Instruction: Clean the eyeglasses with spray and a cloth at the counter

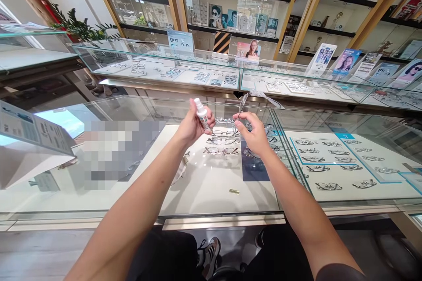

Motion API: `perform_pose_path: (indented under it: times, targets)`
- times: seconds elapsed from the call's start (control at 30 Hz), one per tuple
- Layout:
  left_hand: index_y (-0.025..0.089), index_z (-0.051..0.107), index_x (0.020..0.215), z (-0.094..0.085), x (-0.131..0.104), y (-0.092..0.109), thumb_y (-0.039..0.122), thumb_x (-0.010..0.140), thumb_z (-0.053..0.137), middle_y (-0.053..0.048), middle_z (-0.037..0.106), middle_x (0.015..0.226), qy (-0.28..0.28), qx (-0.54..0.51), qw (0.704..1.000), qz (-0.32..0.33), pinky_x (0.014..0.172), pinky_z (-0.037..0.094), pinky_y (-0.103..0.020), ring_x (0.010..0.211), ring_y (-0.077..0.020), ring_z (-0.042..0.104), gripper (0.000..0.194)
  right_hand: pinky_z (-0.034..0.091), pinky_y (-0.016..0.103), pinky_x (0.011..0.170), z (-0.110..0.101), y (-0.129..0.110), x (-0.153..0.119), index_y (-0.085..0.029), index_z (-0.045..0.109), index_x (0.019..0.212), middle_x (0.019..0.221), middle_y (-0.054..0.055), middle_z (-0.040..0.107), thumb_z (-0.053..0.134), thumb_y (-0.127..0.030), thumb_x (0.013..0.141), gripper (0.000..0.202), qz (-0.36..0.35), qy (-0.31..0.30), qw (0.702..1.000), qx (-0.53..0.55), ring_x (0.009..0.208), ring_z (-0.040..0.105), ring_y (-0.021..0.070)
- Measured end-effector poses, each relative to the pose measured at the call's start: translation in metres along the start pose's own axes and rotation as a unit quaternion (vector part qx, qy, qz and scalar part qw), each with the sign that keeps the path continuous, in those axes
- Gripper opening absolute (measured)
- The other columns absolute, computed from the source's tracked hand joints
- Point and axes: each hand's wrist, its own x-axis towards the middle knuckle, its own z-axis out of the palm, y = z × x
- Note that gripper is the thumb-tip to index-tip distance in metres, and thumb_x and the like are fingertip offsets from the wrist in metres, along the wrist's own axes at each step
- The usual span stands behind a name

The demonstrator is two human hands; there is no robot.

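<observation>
A small white bottle (201, 114) with a printed label is gripped in my left hand (191, 128), its white top tilted up and to the left. My right hand (253, 134) is closed on a pair of glasses (243, 102), pinched between thumb and fingers. One part of the glasses stretches out to the right above the hand. Both hands are raised over the glass-topped display case (204, 197), a short gap apart. Several eyeglasses (220, 151) lie in rows inside the case, below and between my hands.
More eyeglasses (329, 186) lie in the right section of the case. A folded printed card (36, 129) stands at the left. Across the gap runs another glass display case (165, 80) with upright cards on it. Shelves (237, 28) with pictures line the back wall.
</observation>
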Motion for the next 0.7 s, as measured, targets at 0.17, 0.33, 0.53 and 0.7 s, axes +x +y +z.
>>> perform_pose_path:
  times: [0.17, 0.33, 0.53, 0.7]
  targets:
    - [0.018, 0.061, 0.073, 0.007, -0.003, 0.0, 0.093, 0.089, 0.053, -0.002, 0.047, 0.067, -0.023, -0.009, 0.999, -0.022, 0.045, 0.038, -0.022, 0.06, -0.0153, 0.051, 0.076, 0.049, 0.043, 0.108, -0.001, -0.006, 0.0, -0.028, 0.076, 0.111, 0.119, 0.004, 0.08, 0.065, -0.04, 0.105, 0.018, 0.014, -0.02, 0.999, 0.027, 0.118, 0.067, 0.0253]
    - [0.019, 0.066, 0.083, 0.012, -0.008, -0.002, 0.083, 0.092, 0.062, -0.005, 0.052, 0.075, -0.023, 0.016, 0.999, -0.024, 0.05, 0.043, -0.027, 0.068, -0.0189, 0.055, 0.065, 0.049, 0.045, 0.109, -0.003, -0.008, 0.0, -0.028, 0.077, 0.111, 0.12, 0.005, 0.081, 0.062, -0.047, 0.106, 0.025, 0.048, -0.053, 0.995, 0.07, 0.117, 0.069, 0.025]
    - [0.019, 0.065, 0.076, 0.013, -0.007, -0.011, 0.088, 0.085, 0.063, -0.005, 0.05, 0.073, -0.013, 0.044, 0.999, -0.014, 0.053, 0.044, -0.028, 0.069, -0.0191, 0.052, 0.069, 0.051, 0.044, 0.107, -0.002, -0.005, 0.001, -0.026, 0.077, 0.101, 0.114, 0.005, 0.083, 0.064, -0.055, 0.104, 0.032, 0.08, -0.087, 0.983, 0.138, 0.111, 0.072, 0.0247]
    - [0.019, 0.06, 0.068, 0.017, -0.004, -0.017, 0.082, 0.082, 0.064, -0.005, 0.05, 0.072, 0.007, 0.06, 0.998, -0.001, 0.053, 0.044, -0.027, 0.068, -0.0176, 0.05, 0.064, 0.052, 0.04, 0.105, 0.004, -0.006, 0.0, -0.026, 0.075, 0.098, 0.112, 0.004, 0.082, 0.066, -0.056, 0.103, 0.032, 0.105, -0.1, 0.971, 0.191, 0.11, 0.073, 0.0232]
